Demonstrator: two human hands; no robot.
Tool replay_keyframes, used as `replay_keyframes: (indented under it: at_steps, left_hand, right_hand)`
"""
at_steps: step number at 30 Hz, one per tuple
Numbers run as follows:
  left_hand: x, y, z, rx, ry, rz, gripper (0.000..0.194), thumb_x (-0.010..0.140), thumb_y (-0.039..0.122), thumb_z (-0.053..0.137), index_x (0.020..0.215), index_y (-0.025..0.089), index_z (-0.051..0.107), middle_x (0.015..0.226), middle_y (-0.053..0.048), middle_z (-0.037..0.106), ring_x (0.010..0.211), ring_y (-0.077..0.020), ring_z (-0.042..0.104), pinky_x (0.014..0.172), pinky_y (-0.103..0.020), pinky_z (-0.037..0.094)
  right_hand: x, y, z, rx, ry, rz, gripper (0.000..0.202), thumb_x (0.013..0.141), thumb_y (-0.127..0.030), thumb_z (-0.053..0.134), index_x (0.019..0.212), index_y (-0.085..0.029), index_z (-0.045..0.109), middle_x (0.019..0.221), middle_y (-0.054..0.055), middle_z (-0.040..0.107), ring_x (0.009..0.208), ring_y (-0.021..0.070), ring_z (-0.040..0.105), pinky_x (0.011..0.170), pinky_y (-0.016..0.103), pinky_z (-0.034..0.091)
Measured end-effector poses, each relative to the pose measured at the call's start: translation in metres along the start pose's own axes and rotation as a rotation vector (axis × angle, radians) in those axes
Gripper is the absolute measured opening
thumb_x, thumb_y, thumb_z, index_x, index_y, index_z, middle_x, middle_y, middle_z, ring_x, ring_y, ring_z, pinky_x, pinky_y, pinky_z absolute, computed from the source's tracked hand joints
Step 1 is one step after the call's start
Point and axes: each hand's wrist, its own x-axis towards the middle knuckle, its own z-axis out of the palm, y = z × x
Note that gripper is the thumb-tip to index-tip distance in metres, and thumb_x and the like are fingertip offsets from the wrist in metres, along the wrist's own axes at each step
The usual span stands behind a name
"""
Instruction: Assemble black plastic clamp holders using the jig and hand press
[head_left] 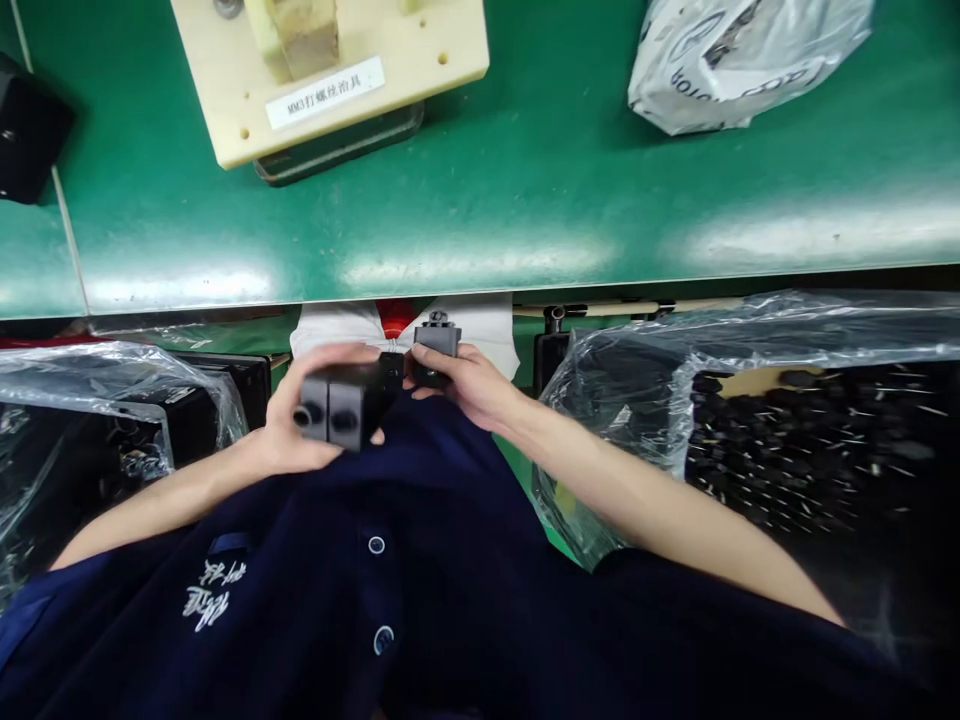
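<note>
In front of my body, below the bench's front edge, my left hand (289, 420) is wrapped round a black block-shaped part (341, 405) with two round features on its near face. My right hand (472, 380) pinches a smaller dark grey block-like part (436, 343) with a small fitting on top. The two parts are close together; whether they touch is hidden by my fingers. The far end of the black part points toward my right fingertips.
On the green bench (525, 200) stand a cream fixture plate (420, 75) with a printed label and a printed plastic bag (697, 80). A black object (26, 130) is at far left. Plastic-lined bins flank me; the right bin holds many small black parts (795, 450).
</note>
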Motion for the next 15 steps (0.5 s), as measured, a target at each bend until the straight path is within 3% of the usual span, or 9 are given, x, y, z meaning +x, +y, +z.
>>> replay_keyframes:
  at_steps: [3, 6, 10, 11, 12, 15]
  left_hand:
    - [0.012, 0.007, -0.001, 0.135, -0.217, 0.494, 0.027, 0.083, 0.018, 0.069, 0.109, 0.019, 0.061, 0.119, -0.009, 0.068, 0.128, -0.0247, 0.055, 0.115, -0.051, 0.038]
    - [0.014, 0.008, 0.003, 0.338, -0.376, 0.747, 0.016, 0.082, 0.007, 0.065, 0.094, 0.018, 0.064, 0.116, -0.006, 0.071, 0.129, -0.0212, 0.054, 0.117, -0.044, 0.037]
    - [-0.002, 0.01, 0.01, 0.522, -0.491, 0.793, 0.028, 0.082, 0.011, 0.063, 0.104, 0.028, 0.068, 0.113, -0.005, 0.073, 0.114, -0.0198, 0.065, 0.108, -0.038, 0.047]
    - [-0.005, 0.009, 0.01, 0.615, -0.598, 0.718, 0.04, 0.082, 0.01, 0.062, 0.113, 0.035, 0.066, 0.116, -0.002, 0.072, 0.114, -0.0195, 0.065, 0.105, -0.036, 0.049]
    - [-0.008, 0.007, 0.011, 0.64, -0.632, 0.684, 0.05, 0.082, 0.009, 0.061, 0.121, 0.041, 0.062, 0.115, -0.001, 0.072, 0.111, -0.0201, 0.067, 0.102, -0.034, 0.051]
    - [0.0, 0.009, 0.014, 0.634, -0.616, 0.672, 0.064, 0.081, 0.005, 0.058, 0.13, 0.046, 0.055, 0.118, 0.003, 0.07, 0.108, -0.0186, 0.068, 0.099, -0.03, 0.053]
  right_hand:
    - [0.006, 0.009, 0.002, 0.226, -0.07, 0.085, 0.017, 0.083, -0.029, 0.065, 0.081, -0.012, 0.064, 0.077, 0.004, 0.067, 0.063, 0.0111, 0.063, 0.054, 0.02, 0.054]
    - [0.005, 0.012, 0.005, 0.361, -0.095, 0.036, 0.022, 0.081, -0.034, 0.066, 0.083, -0.013, 0.065, 0.076, 0.003, 0.067, 0.063, 0.0104, 0.062, 0.056, 0.02, 0.053]
    - [-0.009, 0.016, 0.007, 0.417, -0.125, -0.065, 0.033, 0.068, -0.043, 0.076, 0.081, -0.013, 0.066, 0.07, 0.0, 0.065, 0.061, 0.0088, 0.059, 0.057, 0.018, 0.048]
    - [-0.011, 0.017, 0.007, 0.429, -0.153, -0.095, 0.036, 0.065, -0.044, 0.078, 0.082, -0.015, 0.067, 0.069, -0.001, 0.064, 0.06, 0.0082, 0.058, 0.057, 0.018, 0.047]
    - [-0.013, 0.019, 0.006, 0.406, -0.153, -0.142, 0.04, 0.062, -0.048, 0.08, 0.082, -0.016, 0.067, 0.067, -0.001, 0.063, 0.057, 0.0084, 0.056, 0.054, 0.018, 0.045]
    - [-0.014, 0.025, 0.003, 0.359, -0.147, -0.267, 0.048, 0.053, -0.054, 0.082, 0.084, -0.021, 0.069, 0.064, -0.002, 0.06, 0.052, 0.0092, 0.05, 0.048, 0.02, 0.038]
